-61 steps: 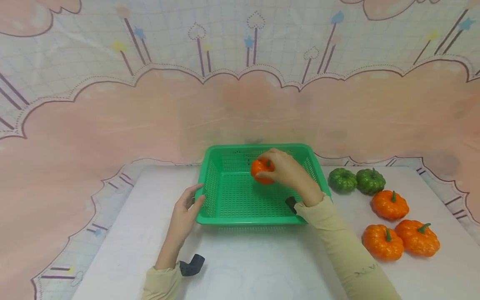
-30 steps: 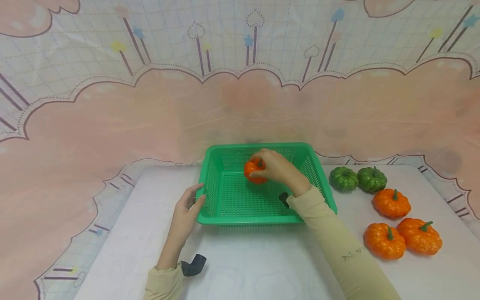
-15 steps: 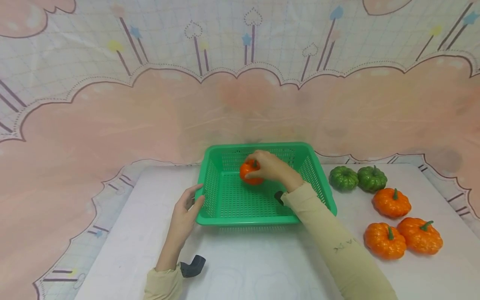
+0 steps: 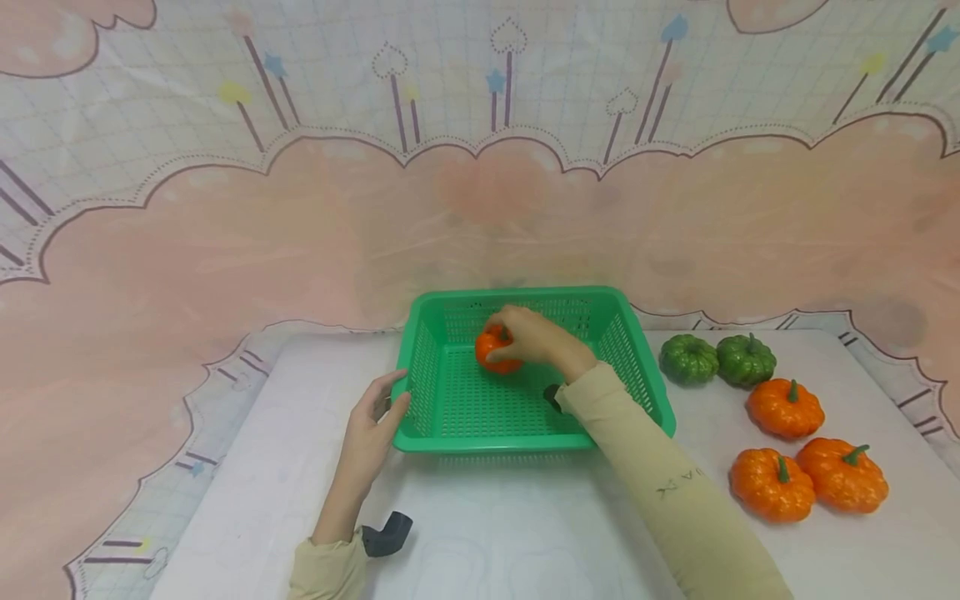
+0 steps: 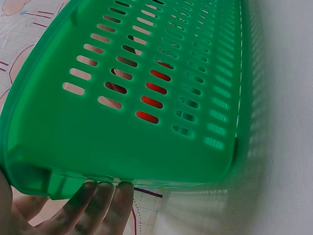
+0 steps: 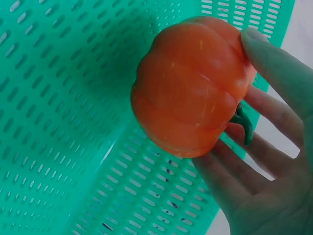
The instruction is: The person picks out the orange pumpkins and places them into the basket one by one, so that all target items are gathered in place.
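My right hand (image 4: 528, 337) holds a small orange pumpkin (image 6: 190, 88) with a green stem, low inside a green plastic basket (image 4: 517, 442). Seen from the right wrist, the thumb lies on one side of the pumpkin and the fingers spread along the other, stem toward the palm. My left hand (image 4: 372, 417) grips the basket's left rim, with thumb and index finger at the edge. In the left wrist view, its other fingers (image 5: 100, 203) lie against the outer end wall (image 5: 107, 147); red-orange shows through the slots.
Right of the basket lie two green pumpkins (image 4: 688, 359) (image 4: 746, 360) and three more orange pumpkins (image 4: 786, 408) (image 4: 772, 485) (image 4: 843, 474) on the white table (image 4: 480, 533). A patterned cloth (image 4: 480, 225) hangs behind. Dark wrist mounts (image 4: 387, 534) stick out at the sleeves.
My right hand has carried the orange pumpkin to the left and slightly lower within the basket, still holding it. My left hand has stayed at the rim.
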`<action>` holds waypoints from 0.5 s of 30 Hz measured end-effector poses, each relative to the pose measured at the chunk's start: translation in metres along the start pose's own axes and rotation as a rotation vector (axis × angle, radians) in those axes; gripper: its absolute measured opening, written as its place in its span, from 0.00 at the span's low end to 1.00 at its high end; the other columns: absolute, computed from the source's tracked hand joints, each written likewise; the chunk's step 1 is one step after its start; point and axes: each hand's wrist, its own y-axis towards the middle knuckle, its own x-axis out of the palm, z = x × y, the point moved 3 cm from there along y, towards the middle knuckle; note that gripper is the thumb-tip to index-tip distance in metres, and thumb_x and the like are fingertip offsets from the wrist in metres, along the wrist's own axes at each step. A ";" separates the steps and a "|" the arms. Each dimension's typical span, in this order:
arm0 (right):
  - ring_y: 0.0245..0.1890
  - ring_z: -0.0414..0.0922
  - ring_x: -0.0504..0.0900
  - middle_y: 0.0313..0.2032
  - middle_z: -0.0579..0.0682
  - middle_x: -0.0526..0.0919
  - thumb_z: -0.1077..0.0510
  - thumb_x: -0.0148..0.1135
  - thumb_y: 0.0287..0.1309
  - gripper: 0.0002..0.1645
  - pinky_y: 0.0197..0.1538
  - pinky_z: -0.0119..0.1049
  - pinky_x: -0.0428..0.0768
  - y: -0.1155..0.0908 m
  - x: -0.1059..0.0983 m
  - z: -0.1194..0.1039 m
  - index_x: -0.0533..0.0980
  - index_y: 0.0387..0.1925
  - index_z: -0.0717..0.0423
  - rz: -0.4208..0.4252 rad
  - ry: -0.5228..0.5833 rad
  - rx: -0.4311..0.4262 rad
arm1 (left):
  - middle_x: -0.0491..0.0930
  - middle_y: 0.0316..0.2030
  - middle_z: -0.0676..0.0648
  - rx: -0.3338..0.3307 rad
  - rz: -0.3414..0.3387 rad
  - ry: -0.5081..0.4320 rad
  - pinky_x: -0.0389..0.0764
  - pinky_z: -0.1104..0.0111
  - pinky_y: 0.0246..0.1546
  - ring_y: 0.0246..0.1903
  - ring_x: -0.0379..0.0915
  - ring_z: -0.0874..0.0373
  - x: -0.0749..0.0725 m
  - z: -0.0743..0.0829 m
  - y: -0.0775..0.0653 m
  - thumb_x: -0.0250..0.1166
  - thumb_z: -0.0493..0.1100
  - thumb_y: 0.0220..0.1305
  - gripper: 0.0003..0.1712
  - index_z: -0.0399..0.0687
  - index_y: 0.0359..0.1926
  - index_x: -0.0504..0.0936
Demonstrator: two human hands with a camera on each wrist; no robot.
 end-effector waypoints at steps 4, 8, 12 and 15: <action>0.53 0.51 0.77 0.54 0.55 0.78 0.52 0.71 0.59 0.28 0.58 0.46 0.78 0.002 0.001 0.001 0.77 0.58 0.59 -0.009 -0.004 0.007 | 0.69 0.68 0.41 -0.001 0.000 0.001 0.71 0.43 0.63 0.66 0.68 0.40 0.001 0.000 0.000 0.57 0.49 0.74 0.25 0.51 0.68 0.69; 0.55 0.52 0.77 0.56 0.55 0.77 0.52 0.70 0.60 0.28 0.59 0.46 0.78 0.003 0.003 0.003 0.76 0.60 0.59 -0.025 -0.001 0.009 | 0.69 0.68 0.40 0.000 0.004 0.007 0.72 0.43 0.62 0.66 0.68 0.40 0.001 0.000 0.001 0.57 0.49 0.74 0.25 0.50 0.68 0.69; 0.56 0.52 0.76 0.57 0.56 0.77 0.52 0.69 0.61 0.29 0.61 0.46 0.77 0.004 0.006 0.004 0.75 0.60 0.58 -0.042 0.004 0.014 | 0.69 0.68 0.40 -0.001 0.006 0.007 0.72 0.43 0.62 0.65 0.68 0.40 0.001 0.000 0.000 0.57 0.49 0.74 0.25 0.50 0.68 0.69; 0.57 0.52 0.75 0.58 0.56 0.77 0.51 0.69 0.62 0.29 0.61 0.46 0.77 0.005 0.007 0.004 0.75 0.61 0.58 -0.049 0.002 0.023 | 0.68 0.68 0.40 -0.002 0.006 0.008 0.72 0.43 0.63 0.66 0.68 0.40 0.001 0.000 -0.001 0.57 0.49 0.74 0.25 0.50 0.68 0.69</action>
